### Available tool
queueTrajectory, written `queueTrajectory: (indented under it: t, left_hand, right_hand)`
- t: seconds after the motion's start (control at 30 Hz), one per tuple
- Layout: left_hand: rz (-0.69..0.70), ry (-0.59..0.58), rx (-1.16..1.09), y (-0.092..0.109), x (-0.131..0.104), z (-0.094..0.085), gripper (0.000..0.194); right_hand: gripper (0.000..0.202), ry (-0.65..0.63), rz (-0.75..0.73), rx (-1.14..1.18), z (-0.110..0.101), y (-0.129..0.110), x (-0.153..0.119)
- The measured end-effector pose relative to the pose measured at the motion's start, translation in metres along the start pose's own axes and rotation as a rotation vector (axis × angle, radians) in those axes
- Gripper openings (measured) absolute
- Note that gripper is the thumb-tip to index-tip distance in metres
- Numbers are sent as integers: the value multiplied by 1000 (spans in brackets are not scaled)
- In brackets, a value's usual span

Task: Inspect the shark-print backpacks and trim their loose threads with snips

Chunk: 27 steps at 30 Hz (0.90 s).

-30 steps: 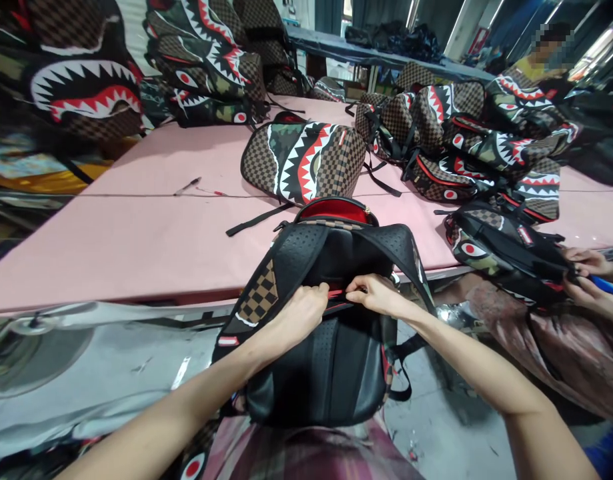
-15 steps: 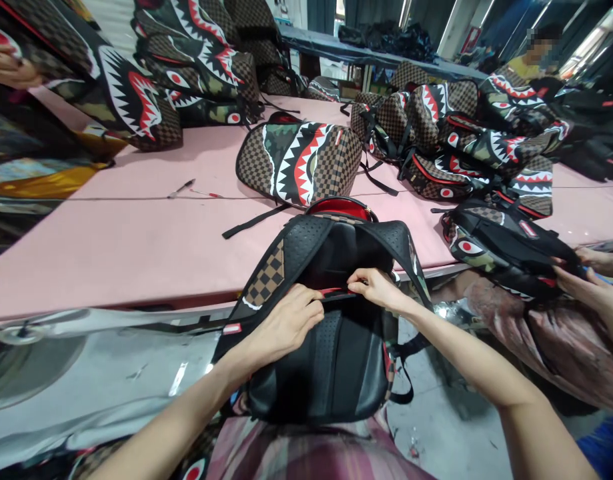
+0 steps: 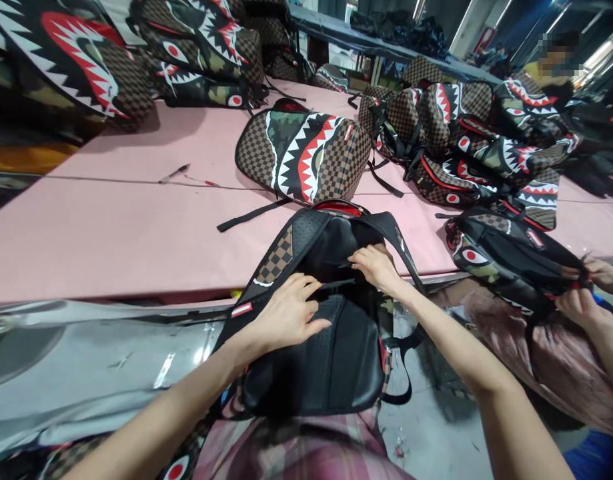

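Note:
A black padded backpack point(image 3: 306, 373) stands upright on my lap with its back panel and shoulder straps facing me. A dark band point(image 3: 339, 285) crosses the panel at mid height. My left hand point(image 3: 292, 312) rests on the backpack at the left end of this band, thumb and fingers apart. Just above the band's right end, my right hand point(image 3: 375, 267) is pinched, with a small dark tip showing at its fingers that I cannot make out. Beyond lies a checkered backpack point(image 3: 301, 157) with a shark-mouth print.
The pink table point(image 3: 111, 247) carries a pen point(image 3: 175, 173), stacked shark-print bags point(image 3: 201, 53) at the left and a pile of bags point(image 3: 466, 140) at the right. Beside me at the right, another person's hands point(image 3: 586, 310) hold a backpack point(image 3: 506, 257).
My left hand's fingers have spread and its thumb has come away. My right hand has risen slightly off the band. The red edge there no longer shows. The large bag at far left has shifted.

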<state>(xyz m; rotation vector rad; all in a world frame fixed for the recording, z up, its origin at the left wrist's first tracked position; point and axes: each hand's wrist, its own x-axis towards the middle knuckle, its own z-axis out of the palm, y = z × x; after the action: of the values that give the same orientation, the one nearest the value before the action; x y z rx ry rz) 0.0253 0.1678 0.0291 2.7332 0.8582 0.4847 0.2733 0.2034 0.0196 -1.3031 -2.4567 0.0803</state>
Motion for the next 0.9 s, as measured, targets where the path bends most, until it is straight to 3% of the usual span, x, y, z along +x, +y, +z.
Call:
queueTrajectory:
  t: [0.1,0.2,0.27,0.33,0.43,0.57,0.7,0.8,0.9]
  left_hand:
    - [-13,1,-15,-2,1,2,35]
    - [-18,-10,-26,-4,1,2,35]
    - [-43,0,-36,-8,1,4,28]
    - [-106,23,-23,-14,6,7,15]
    - [-218,33,109,-28,21,14,21]
    - [-178,22,215,-36,30,23,14]
    - [13,82,247,-19,-4,30,19]
    - [110,105,201,4,-39,34,29]
    - [122,99,187,19,-60,37,41]
  right_hand:
    - [20,-122,-103,-123,9,-1,17]
    - [22,-192,-95,-107,14,-4,29]
    - [20,-161,-5,53,11,-4,31]
    - [18,-48,160,285,3,-3,28]
    - [20,112,399,546,-10,2,17]
    - [42,31,498,539,-10,0,-8]
    - [17,-84,401,327,4,-24,-50]
    - [21,-95,293,230,9,-48,-87]
    - [23,-82,276,140,10,-60,-114]
